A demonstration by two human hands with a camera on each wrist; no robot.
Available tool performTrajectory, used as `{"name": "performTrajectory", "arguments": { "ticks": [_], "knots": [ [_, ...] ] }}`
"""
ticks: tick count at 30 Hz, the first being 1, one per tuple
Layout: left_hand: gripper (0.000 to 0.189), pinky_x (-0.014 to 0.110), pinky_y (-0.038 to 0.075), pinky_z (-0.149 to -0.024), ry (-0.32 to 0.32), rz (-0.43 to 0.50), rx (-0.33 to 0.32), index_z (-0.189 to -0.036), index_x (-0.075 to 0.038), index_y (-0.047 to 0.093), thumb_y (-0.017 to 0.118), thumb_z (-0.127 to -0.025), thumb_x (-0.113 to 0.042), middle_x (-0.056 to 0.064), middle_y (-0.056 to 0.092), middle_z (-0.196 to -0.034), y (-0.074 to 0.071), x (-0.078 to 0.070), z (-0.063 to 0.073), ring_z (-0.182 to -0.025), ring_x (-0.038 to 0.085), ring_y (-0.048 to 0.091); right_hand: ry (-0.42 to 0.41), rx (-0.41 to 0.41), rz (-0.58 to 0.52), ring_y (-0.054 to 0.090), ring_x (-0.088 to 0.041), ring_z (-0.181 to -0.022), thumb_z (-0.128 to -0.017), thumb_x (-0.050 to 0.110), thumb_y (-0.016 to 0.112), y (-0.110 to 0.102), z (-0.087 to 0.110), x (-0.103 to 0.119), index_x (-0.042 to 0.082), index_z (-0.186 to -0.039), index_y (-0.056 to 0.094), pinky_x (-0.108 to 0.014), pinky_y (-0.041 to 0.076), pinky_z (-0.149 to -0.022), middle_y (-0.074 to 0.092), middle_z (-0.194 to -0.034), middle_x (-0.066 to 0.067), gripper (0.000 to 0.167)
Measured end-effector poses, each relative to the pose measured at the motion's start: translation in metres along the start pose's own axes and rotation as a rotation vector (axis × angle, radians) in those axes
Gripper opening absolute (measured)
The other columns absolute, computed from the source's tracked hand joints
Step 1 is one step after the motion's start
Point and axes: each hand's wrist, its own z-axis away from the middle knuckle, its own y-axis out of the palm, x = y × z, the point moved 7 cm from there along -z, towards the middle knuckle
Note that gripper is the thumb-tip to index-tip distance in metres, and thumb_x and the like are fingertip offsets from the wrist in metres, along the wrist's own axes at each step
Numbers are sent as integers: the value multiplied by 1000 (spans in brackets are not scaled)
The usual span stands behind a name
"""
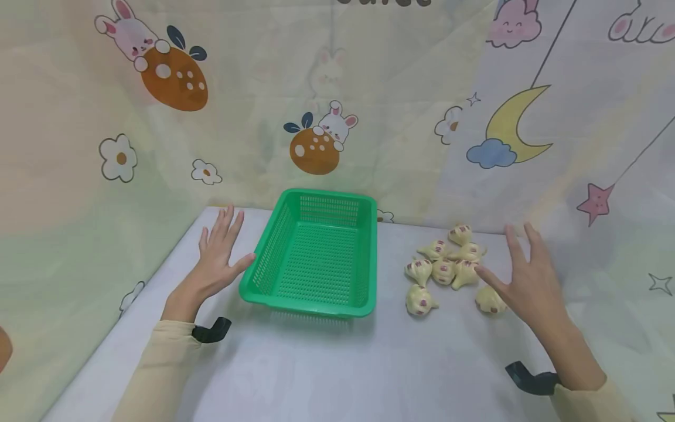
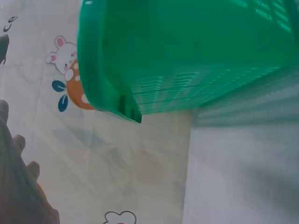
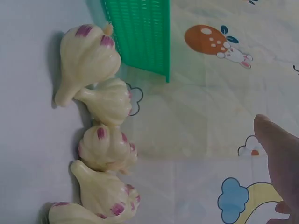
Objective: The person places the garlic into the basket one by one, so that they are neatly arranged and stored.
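A green plastic basket [image 1: 321, 306] with slotted walls stands on the white table, nothing inside it. My left hand [image 1: 217, 258] is raised at its left side, fingers spread, thumb tip overlapping the rim in the head view. Right of the basket lies a cluster of several garlic bulbs [image 1: 443, 271], cream with purple marks. One more garlic bulb [image 1: 489, 300] lies apart, partly behind my right hand [image 1: 532, 287], which is held up with fingers spread and holds nothing. In the right wrist view, garlic bulbs [image 3: 105, 144] line up near the basket [image 3: 145, 37].
A patterned cloth [image 1: 253, 117] with rabbits, flowers and a moon hangs behind and beside the white table [image 1: 327, 375]. Both wrists carry black camera mounts [image 1: 212, 331]. The basket stands near the table's back edge.
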Motion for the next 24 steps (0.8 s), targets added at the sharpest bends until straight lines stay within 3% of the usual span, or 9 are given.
{"name": "performTrajectory", "arguments": {
  "ticks": [8,16,24],
  "knots": [
    [94,68,-7,-107,-3,60,63,-155,-21,0,57,-85,-50,1,-7,-161,11,2,9,-148,31,-7,38,16,-31,19,-50,-136,-84,49,66,14,13,-18,15,-155,3,-70,29,-95,9,-154,-28,101],
    [102,68,-6,-107,7,124,122,-154,-19,-4,58,-83,-57,8,-6,-161,20,-1,17,-147,33,-5,131,63,-18,30,-56,-126,-88,50,61,32,23,-36,6,-153,11,-71,34,-88,21,-147,-35,94],
    [106,65,-6,-108,-9,192,186,-154,-21,-7,58,-82,-63,11,-5,-161,34,4,23,-148,27,-8,234,113,-49,35,-58,-117,-90,55,55,49,30,-58,-6,-148,19,-68,36,-86,30,-137,-40,92]
  ]
}}
